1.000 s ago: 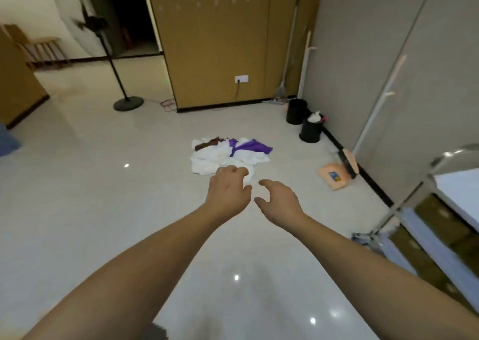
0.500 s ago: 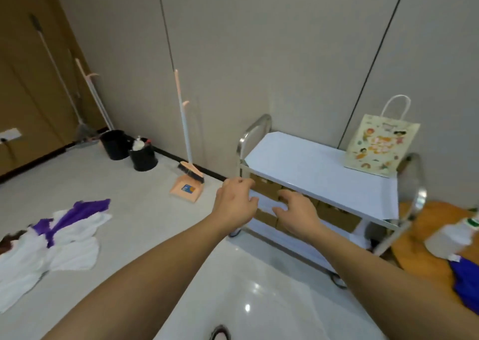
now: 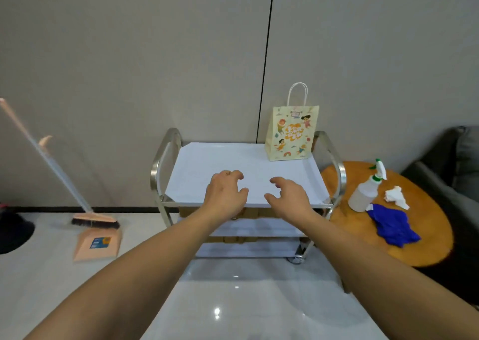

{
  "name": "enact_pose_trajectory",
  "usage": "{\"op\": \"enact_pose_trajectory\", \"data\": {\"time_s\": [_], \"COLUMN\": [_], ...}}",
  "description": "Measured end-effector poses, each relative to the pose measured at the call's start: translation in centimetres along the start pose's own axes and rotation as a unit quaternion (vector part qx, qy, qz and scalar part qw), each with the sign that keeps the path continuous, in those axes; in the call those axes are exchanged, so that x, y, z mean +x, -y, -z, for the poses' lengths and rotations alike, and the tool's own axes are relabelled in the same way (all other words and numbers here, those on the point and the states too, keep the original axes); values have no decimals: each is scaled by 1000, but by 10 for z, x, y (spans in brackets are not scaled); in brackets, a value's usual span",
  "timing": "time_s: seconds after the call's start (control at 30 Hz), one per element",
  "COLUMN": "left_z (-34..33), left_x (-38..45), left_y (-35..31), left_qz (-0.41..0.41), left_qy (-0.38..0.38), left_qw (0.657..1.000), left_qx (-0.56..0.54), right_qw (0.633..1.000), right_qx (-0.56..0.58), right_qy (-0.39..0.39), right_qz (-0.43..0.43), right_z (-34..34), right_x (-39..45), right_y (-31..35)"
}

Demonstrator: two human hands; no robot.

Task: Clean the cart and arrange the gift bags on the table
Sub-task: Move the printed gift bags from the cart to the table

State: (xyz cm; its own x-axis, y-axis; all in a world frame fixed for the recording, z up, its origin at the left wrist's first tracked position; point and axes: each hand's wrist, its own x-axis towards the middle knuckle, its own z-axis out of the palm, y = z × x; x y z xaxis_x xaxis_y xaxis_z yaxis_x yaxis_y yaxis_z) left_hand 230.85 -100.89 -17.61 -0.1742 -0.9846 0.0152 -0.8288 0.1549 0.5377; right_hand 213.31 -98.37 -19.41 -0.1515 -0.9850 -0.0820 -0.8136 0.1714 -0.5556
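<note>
The job looks like it has barely begun. Both hands are held out over the cart (image 3: 243, 173), a little apart from each other. The left hand (image 3: 225, 194) and the right hand (image 3: 288, 196) have loose, curled fingers and hold nothing. One gift bag (image 3: 293, 134) stands on the cart's top shelf, at the back right corner. The spray bottle (image 3: 364, 193), blue gloves (image 3: 391, 225) and a crumpled tissue (image 3: 395, 197) lie untouched on the round table (image 3: 427, 246) beside the cart. Cleaning and moving the bag are both left to do.
</note>
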Motion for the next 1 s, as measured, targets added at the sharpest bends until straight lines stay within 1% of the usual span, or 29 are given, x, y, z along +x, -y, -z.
{"op": "enact_pose_trajectory", "data": {"time_s": [0.1,0.23,0.37,0.47,0.63,0.8,0.9,1.0], "left_z": [-7,-20,-35,-47,-62,-64,-72,-81], "left_x": [28,73,130,179,261,335,370,394], "left_y": [1,-6,-25,-42,-67,-90,-100,-104], "left_qz": [-11,-37,-49,-56,-27,-2,14,29], "left_qy": [21,50,56,56,70,65,66,71], "left_qw": [1000,998,996,996,995,995,995,995], "left_qx": [0,30,43,50,64,74,76,70], "right_qw": [1000,998,996,995,996,997,994,991], "right_qx": [-1,6,20,27,49,29,-18,-26], "right_qy": [-9,-43,-73,-80,-75,-78,-102,-131], "right_qz": [-17,-39,-49,-44,-26,5,20,16], "right_z": [-2,13,35,51,86,129,149,162], "right_x": [19,59,115,169,269,355,407,445], "right_y": [-3,-16,-33,-44,-61,-68,-73,-72]}}
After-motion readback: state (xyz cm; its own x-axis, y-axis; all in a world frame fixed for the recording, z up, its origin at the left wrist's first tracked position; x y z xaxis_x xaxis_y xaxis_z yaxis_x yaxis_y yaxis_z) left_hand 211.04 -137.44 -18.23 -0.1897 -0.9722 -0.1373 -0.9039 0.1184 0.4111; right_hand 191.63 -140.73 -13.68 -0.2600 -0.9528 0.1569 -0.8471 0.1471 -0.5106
